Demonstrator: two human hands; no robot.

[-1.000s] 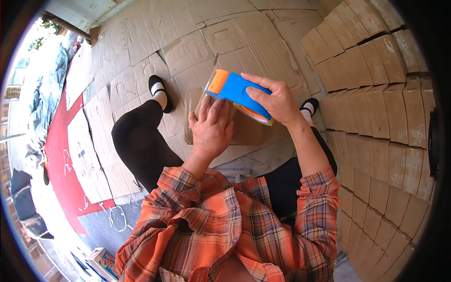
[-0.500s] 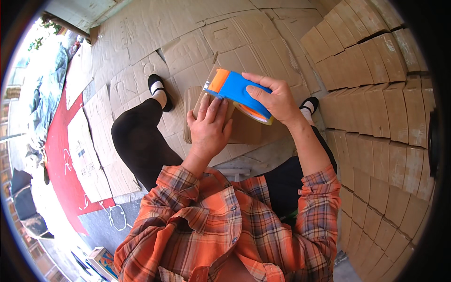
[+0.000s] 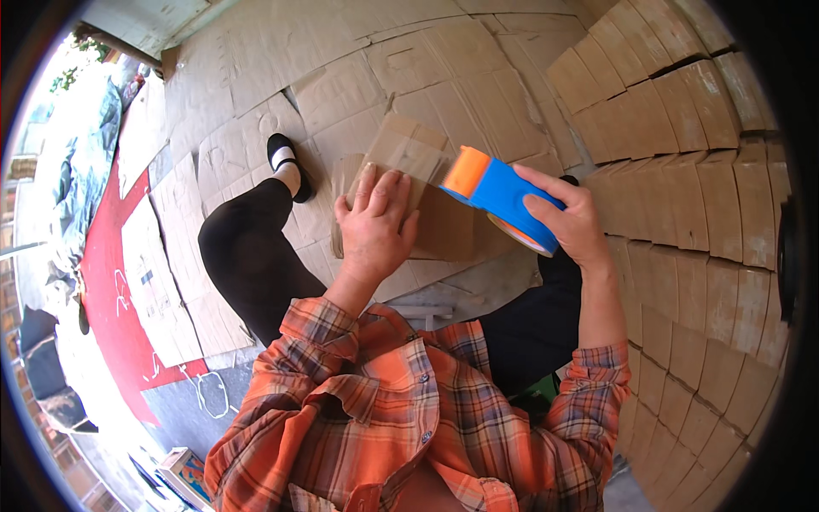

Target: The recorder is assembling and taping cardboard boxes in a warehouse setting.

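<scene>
My right hand (image 3: 570,220) grips a blue tape dispenser (image 3: 502,198) with an orange front end, held just above a cardboard box (image 3: 409,158) that rests between my legs. My left hand (image 3: 374,224) lies flat on the box's top, fingers spread and pointing away from me. The dispenser's orange tip sits at the box's right side, beside the left fingertips. My sleeves are orange plaid.
Flattened cardboard sheets (image 3: 281,68) cover the floor ahead. A tall stack of folded cartons (image 3: 699,162) rises on the right. My black-clad legs and a black shoe (image 3: 281,158) stretch forward. A red floor strip (image 3: 102,290) runs along the left.
The right hand has drawn the dispenser to the right, off the box's top. The left hand slid forward and now presses flat on the box.
</scene>
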